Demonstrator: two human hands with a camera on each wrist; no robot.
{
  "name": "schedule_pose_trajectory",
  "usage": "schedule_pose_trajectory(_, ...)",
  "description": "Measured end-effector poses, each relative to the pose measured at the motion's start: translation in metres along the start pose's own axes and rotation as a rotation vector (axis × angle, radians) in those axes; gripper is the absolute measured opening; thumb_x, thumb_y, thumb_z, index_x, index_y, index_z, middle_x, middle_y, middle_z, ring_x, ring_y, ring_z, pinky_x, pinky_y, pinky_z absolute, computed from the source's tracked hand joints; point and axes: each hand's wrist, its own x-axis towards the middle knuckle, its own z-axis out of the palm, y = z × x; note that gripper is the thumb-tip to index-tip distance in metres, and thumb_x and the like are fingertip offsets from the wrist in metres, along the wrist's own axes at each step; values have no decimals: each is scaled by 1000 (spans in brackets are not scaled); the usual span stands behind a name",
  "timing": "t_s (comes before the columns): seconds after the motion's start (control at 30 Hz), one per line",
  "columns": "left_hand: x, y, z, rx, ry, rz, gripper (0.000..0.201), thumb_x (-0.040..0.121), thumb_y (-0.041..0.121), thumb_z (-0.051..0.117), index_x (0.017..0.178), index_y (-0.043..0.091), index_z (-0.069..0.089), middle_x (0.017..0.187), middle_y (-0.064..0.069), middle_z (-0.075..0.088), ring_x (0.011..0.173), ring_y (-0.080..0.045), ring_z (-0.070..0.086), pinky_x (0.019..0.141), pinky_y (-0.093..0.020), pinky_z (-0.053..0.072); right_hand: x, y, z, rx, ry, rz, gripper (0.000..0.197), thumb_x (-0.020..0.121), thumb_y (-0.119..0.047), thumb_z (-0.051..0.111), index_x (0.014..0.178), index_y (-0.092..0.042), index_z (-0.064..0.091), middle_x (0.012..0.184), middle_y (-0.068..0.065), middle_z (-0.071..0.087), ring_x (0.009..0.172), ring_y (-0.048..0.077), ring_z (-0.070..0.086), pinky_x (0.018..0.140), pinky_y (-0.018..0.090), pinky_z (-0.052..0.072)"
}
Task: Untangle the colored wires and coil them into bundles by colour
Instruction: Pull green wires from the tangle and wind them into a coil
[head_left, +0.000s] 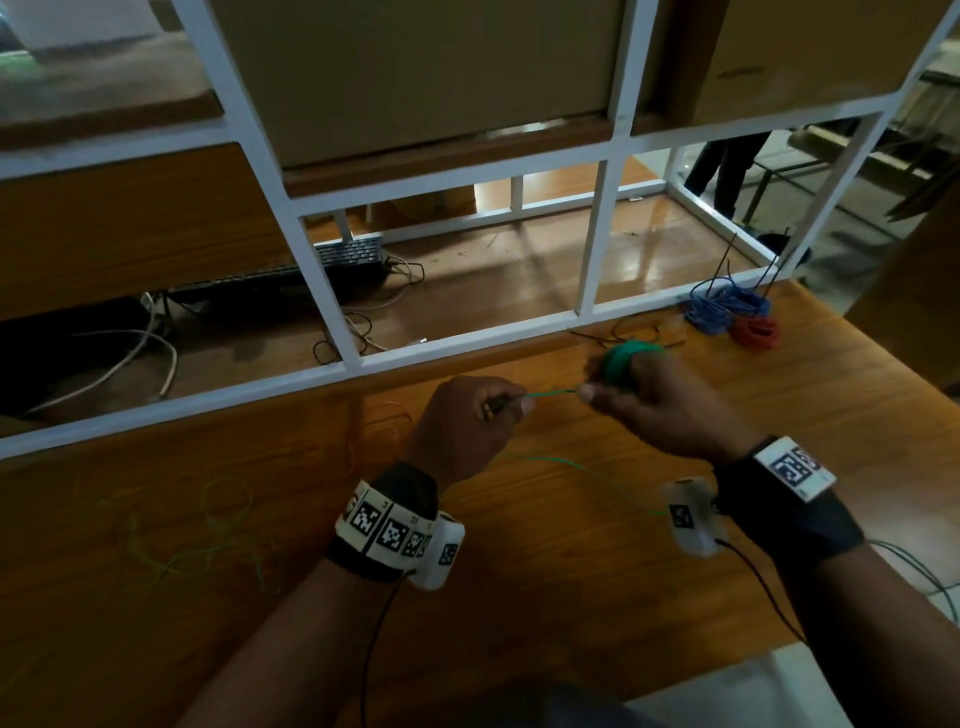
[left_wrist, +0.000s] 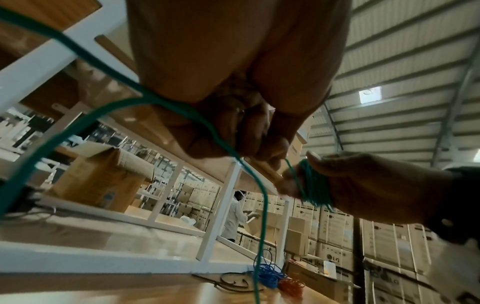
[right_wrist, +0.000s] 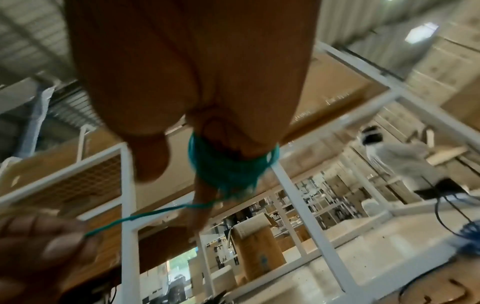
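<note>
The left hand (head_left: 470, 421) pinches the green wire (head_left: 553, 393); the right hand (head_left: 657, 395) wears its coil (head_left: 626, 358) around the fingers, above the surface (head_left: 571, 597).

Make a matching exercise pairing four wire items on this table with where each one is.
Things:
1. green wire coil
2. blue wire bundle
3. red-orange wire bundle
4. loose yellow-green wire

Places:
A. sprawled on the wooden table, left side
B. wound round the right hand's fingers
C. far right, against the white frame
D. just nearer than the blue bundle

Pairs: 1-B, 2-C, 3-D, 4-A
</note>
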Motion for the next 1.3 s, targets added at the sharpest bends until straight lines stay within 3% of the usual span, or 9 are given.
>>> schedule_pose_trajectory(0.1,3,8,-5,107,10,158,17,93,27,65,103,18,76,97,7,74,79,1,62,67,-12,48,-8,0,10,-54,-321,81,49,87,-72,51,92,-30,75,86,-5,73,76,3,65,71,28,50)
schedule_pose_trajectory(0.17,6,14,-6,120,-21,235,16,93,28,65,103,21,76,90,8,72,71,-3,61,62,-18,49,-12,-3,17,105,-492,66,43,98,-55,55,91,-20,78,84,-2,77,76,4,67,76,22,47)
schedule_pose_trajectory(0.37,8,6,6,-206,-5,223,15,92,15,68,104,13,75,83,-4,70,73,-20,64,64,-39,53,-15,-13,29,1226,-926,-125,30,105,-24,55,101,2,69,83,13,75,100,25,71,94,33,54)
schedule_pose_trajectory(0.5,-3,-4,22,-311,64,62,21,91,18,67,106,30,74,97,0,74,90,-17,70,76,-38,58,-3,-32,22,1704,-675,-226,30,106,-20,53,110,6,65,111,26,68,111,31,69,99,35,56)
schedule_pose_trajectory(0.67,-17,-25,23,-181,90,-101,27,86,13,72,113,17,73,104,6,75,97,-9,70,85,-42,58,10,-45,7,1719,-74,-168,34,109,-23,39,100,-1,64,91,9,75,120,24,62,111,33,48)
schedule_pose_trajectory(0.8,-24,-37,19,17,145,-165,31,86,6,65,113,20,72,114,1,71,109,-18,65,94,-43,53,13,-43,9,1540,7,-165,35,111,-17,35,100,-3,64,88,7,72,120,27,63,115,37,43)
schedule_pose_trajectory(1.1,-24,-36,21,-213,308,-386,10,87,14,71,91,21,77,78,4,73,70,-9,68,70,-34,58,25,-59,4,1712,264,-125,26,110,-24,42,106,-8,61,97,4,74,100,15,68,105,29,47)
schedule_pose_trajectory(1.23,-20,-27,34,-122,309,-323,11,90,18,68,96,22,76,85,9,72,76,0,65,67,-18,52,60,-52,7,840,766,-63,31,109,-35,48,108,-16,73,95,-8,76,90,5,68,80,21,50)
schedule_pose_trajectory(1.3,-19,-23,30,-135,383,-287,12,90,15,68,94,22,76,83,11,72,74,1,65,63,-14,50,67,-31,9,205,739,-99,30,107,-34,52,107,-15,76,96,-6,71,86,5,65,75,26,53)
